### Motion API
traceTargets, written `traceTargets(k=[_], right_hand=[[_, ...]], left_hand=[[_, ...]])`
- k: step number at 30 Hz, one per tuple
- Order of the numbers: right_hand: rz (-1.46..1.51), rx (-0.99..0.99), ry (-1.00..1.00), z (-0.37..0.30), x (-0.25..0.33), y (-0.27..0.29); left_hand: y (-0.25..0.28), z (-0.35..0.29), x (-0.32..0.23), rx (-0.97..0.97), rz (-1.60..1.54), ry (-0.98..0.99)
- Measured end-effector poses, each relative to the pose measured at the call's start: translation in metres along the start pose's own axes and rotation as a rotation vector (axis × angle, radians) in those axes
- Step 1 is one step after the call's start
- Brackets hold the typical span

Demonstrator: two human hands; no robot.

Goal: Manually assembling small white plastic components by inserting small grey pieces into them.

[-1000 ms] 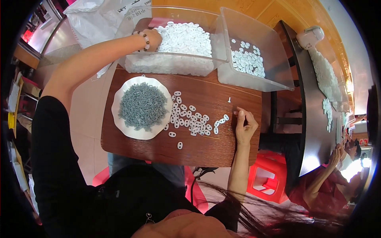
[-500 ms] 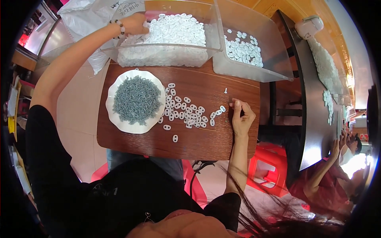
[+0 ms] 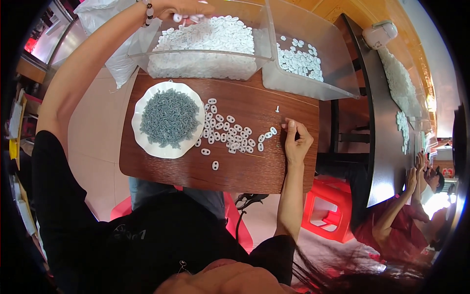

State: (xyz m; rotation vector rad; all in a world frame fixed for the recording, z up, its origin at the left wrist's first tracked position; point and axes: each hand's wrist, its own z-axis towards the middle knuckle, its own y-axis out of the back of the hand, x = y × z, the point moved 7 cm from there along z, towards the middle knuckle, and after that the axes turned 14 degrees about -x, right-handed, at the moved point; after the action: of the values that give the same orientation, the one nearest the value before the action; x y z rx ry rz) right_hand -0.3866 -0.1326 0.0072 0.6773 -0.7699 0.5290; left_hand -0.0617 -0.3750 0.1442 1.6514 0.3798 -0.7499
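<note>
Over the far left bin, my left hand [image 3: 182, 7] is closed around several white oval two-hole pieces [image 3: 192, 19], partly cut off by the top edge. Beneath it a clear plastic bin [image 3: 205, 54] holds a heap of the same pieces. My right hand [image 3: 298, 140] lies on the right side of the brown table [image 3: 186, 177]. Its fingers are curled and pressed together; whether anything is between them is hidden. Beside it is a short row of white ovals [image 3: 268, 134]. More loose ovals [image 3: 230, 132] are scattered mid-table, next to a scalloped white plate [image 3: 140, 134] heaped with small grey screw-like pieces [image 3: 169, 117].
A second clear bin [image 3: 313, 89] at the far right holds fewer ovals. One small white screw-like piece [image 3: 277, 109] stands on the table. A white sack [image 3: 120, 71] is left of the bins. To the right are a red stool [image 3: 328, 196], a dark table [image 3: 377, 161] and another person [image 3: 399, 225].
My left hand has risen out of the heap toward the top edge, now carrying several white ovals. My right hand has stayed in nearly the same place.
</note>
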Motion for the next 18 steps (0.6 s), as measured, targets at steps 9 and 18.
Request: traceTargets(k=[9, 18], right_hand=[[0.018, 0.038, 0.052, -0.004, 0.002, 0.003], [0.006, 0.34, 0.181, -0.021, 0.044, -0.039]], left_hand=[[-0.101, -0.105, -0.091, 0.455, -0.152, -0.081], [-0.207, -0.116, -0.049, 0.314, -0.051, -0.385]])
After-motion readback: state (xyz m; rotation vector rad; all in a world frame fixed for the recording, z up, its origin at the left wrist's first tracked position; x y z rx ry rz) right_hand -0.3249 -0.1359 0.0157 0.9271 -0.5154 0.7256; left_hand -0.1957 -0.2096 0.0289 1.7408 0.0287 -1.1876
